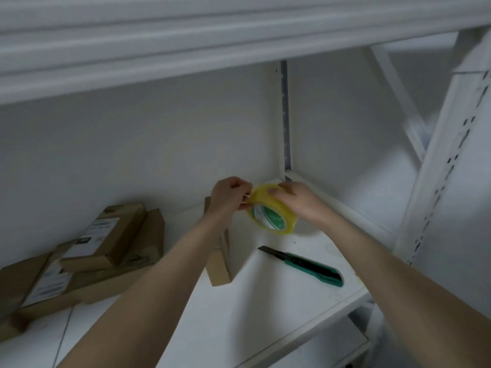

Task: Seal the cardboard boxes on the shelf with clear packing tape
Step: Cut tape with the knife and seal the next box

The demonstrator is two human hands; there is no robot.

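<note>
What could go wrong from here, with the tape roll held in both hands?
The left hand pinches only the loose end of the yellowish roll of clear packing tape gripped by the right hand; the strip could slip or stick to itself. The green-handled utility knife lies on the white shelf board, blade seemingly out, near the right forearm: a cut risk. The left forearm could topple the narrow upright cardboard box below it.

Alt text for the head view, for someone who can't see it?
The right hand grips a roll of packing tape above a white shelf while the left hand pinches at its rim. On the shelf: a small cardboard box, stacked labelled boxes at left, a green utility knife at right.
</note>
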